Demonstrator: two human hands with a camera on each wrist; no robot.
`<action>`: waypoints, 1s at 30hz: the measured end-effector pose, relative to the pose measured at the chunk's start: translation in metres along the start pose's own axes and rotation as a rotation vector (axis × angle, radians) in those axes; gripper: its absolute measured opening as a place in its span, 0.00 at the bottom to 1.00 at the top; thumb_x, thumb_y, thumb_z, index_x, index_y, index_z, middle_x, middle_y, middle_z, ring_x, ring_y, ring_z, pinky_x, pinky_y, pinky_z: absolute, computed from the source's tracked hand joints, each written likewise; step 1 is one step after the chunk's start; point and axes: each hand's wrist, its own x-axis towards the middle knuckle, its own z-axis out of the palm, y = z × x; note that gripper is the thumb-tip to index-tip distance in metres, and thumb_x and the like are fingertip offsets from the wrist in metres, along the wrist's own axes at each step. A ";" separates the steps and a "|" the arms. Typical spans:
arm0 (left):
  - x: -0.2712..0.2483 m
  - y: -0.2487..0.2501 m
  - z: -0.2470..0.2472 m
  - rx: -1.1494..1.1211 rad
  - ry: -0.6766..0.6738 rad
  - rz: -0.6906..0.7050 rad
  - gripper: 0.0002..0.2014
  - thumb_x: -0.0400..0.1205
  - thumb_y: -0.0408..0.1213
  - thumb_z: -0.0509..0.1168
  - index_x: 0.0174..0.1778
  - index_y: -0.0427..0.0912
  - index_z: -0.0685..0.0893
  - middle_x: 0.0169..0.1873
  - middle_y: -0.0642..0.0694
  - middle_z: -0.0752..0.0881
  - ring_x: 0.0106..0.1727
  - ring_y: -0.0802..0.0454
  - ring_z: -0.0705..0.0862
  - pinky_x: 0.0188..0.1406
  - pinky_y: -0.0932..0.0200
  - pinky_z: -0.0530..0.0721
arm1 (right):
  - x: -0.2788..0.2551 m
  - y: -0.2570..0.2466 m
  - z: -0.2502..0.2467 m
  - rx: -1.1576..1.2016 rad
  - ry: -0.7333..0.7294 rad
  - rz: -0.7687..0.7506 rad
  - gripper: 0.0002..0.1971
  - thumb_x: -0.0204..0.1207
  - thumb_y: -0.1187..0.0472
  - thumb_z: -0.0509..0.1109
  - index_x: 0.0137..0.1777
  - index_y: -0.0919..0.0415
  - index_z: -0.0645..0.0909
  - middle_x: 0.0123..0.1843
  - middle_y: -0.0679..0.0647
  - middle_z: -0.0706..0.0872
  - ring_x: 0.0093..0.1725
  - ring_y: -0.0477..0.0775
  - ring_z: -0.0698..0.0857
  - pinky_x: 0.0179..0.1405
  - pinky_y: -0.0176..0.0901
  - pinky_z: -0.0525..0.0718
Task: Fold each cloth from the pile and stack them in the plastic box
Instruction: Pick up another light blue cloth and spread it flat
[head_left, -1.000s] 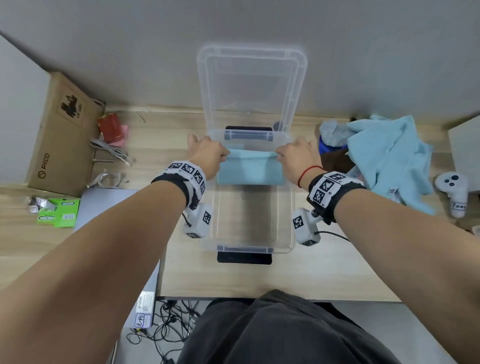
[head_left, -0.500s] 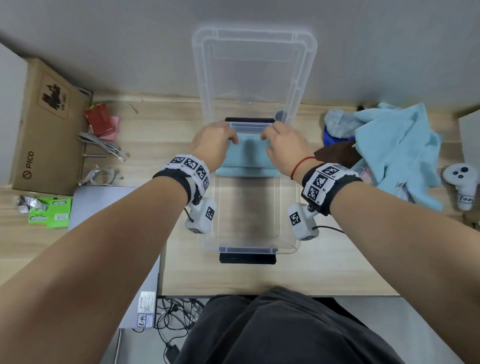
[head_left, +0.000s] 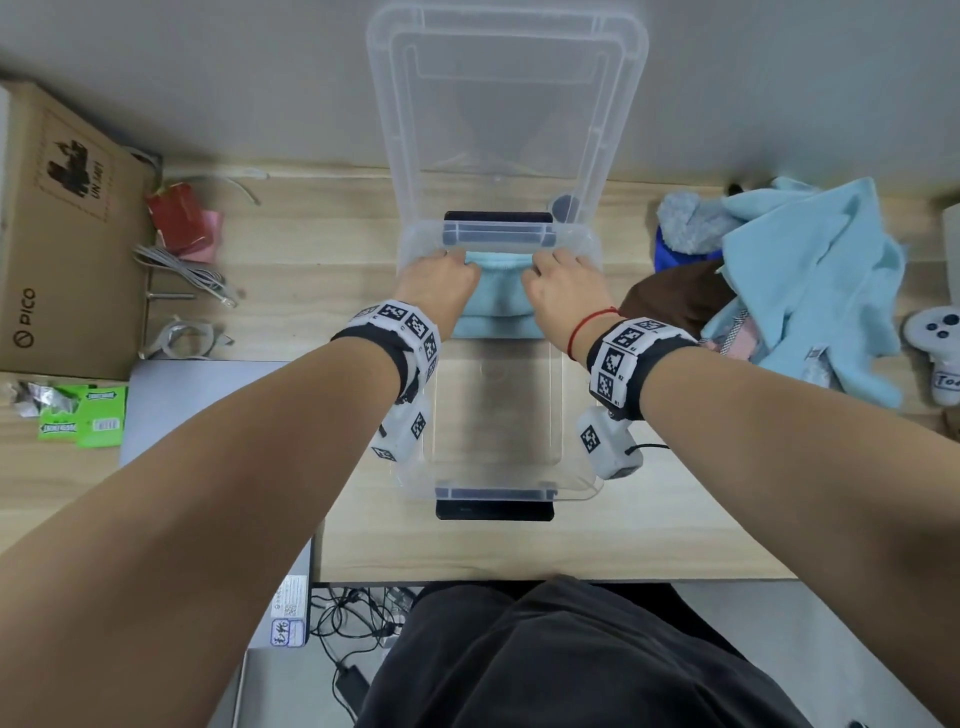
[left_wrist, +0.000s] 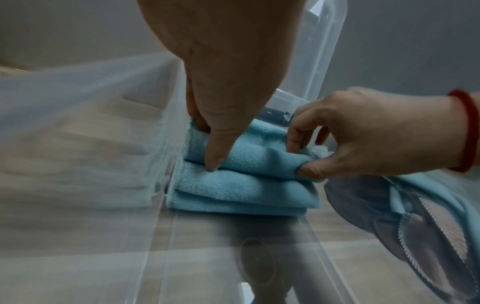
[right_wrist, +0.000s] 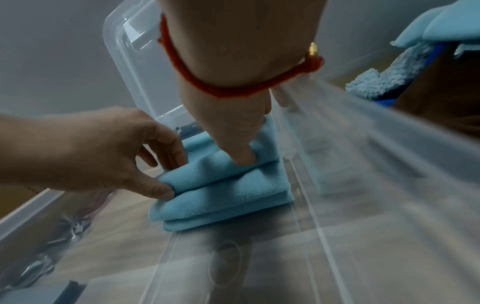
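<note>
**Q:** What has changed?

**Me:** Both hands have dropped from the rim to the far end of the plastic box (head_left: 498, 483) since 1 second ago, taking the folded cloth (head_left: 497, 291) down with them. It now sits on top of 1 folded cloth already there (left_wrist: 244, 191), against the far wall, with its long axis running left to right across the box.

**Q:** How is your grip?

**Me:** My left hand (head_left: 441, 283) pinches the left end, thumb on the near fold and fingers curled over the top. My right hand (head_left: 563, 286) does the same at the right end. Each grip is closed on the top cloth, not spread.

**Q:** What does the next move turn on?

**Me:** The cloth lies directly under and between both hands, so I judge letting go is a matter of opening the fingers and lifting straight up, towards the near side, without dragging the top fold off the one below. After that, the pile (head_left: 810, 280) lies on the desk (head_left: 519, 545) to the right of the box, so my right hand is much nearer to it.

**Q:** Any risk?

**Me:** The near edges are not quite flush; a careless release could skew them.
</note>
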 end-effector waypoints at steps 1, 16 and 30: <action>0.002 0.000 0.000 -0.006 -0.021 -0.006 0.16 0.74 0.23 0.69 0.57 0.38 0.81 0.54 0.41 0.81 0.54 0.40 0.82 0.42 0.51 0.79 | 0.001 0.001 -0.002 0.028 -0.008 -0.004 0.14 0.58 0.73 0.74 0.44 0.65 0.83 0.47 0.61 0.82 0.48 0.65 0.81 0.45 0.51 0.76; -0.001 -0.003 0.000 -0.139 -0.091 0.026 0.20 0.74 0.38 0.75 0.62 0.42 0.81 0.61 0.43 0.73 0.60 0.44 0.77 0.49 0.49 0.82 | -0.002 0.003 -0.011 0.155 -0.036 -0.140 0.20 0.69 0.58 0.71 0.61 0.58 0.75 0.60 0.56 0.74 0.59 0.59 0.76 0.49 0.49 0.73; 0.010 0.001 0.002 0.107 -0.202 -0.029 0.10 0.86 0.41 0.57 0.54 0.42 0.82 0.53 0.44 0.82 0.50 0.44 0.83 0.41 0.53 0.77 | -0.006 0.016 -0.020 -0.223 -0.148 -0.088 0.12 0.71 0.69 0.65 0.51 0.58 0.84 0.51 0.56 0.84 0.56 0.60 0.80 0.70 0.51 0.68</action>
